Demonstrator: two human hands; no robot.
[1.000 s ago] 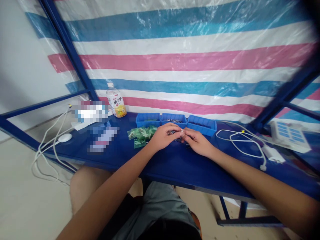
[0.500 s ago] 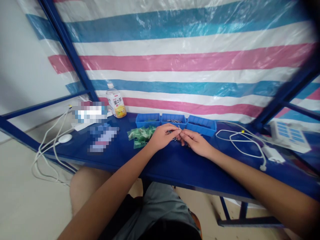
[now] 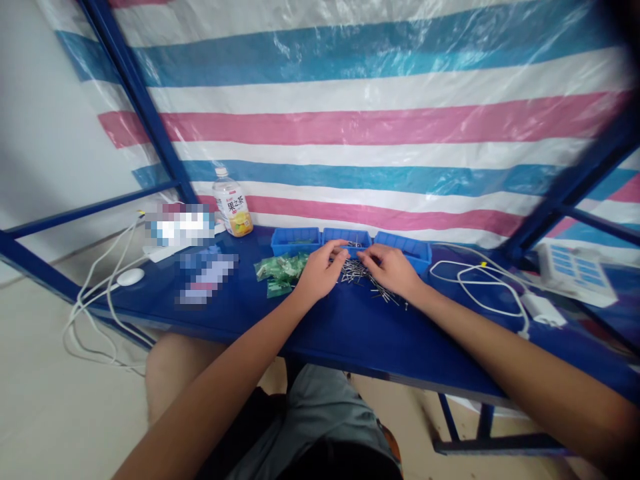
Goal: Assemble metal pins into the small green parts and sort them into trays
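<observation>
A pile of thin metal pins or screws (image 3: 354, 271) lies loose on the blue table in front of the bins. At its left edge is my left hand (image 3: 323, 268), thumb and forefinger a little apart near the middle bin's front; nothing shows between them. My right hand (image 3: 393, 268) is over the pile's right side, its fingers curled together; anything small in its fingertips is hidden. The middle blue bin (image 3: 333, 235) holds more metal pieces. Beside it are the left blue bin (image 3: 296, 244) and the right blue bin (image 3: 415, 248). Small green plastic packets (image 3: 283, 270) lie left of my left hand.
A drink bottle (image 3: 233, 205) stands at the back left, near a white cable mouse-like object (image 3: 131, 277) and blurred-out items. On the right are a white cable with an adapter (image 3: 544, 309) and a white device with blue keys (image 3: 580, 273). Striped sheeting (image 3: 350, 127) hangs behind.
My hands were together, fingertips meeting on a small metal piece. Now they are apart, the right one shifted slightly right, and more of the metal pile shows between them.
</observation>
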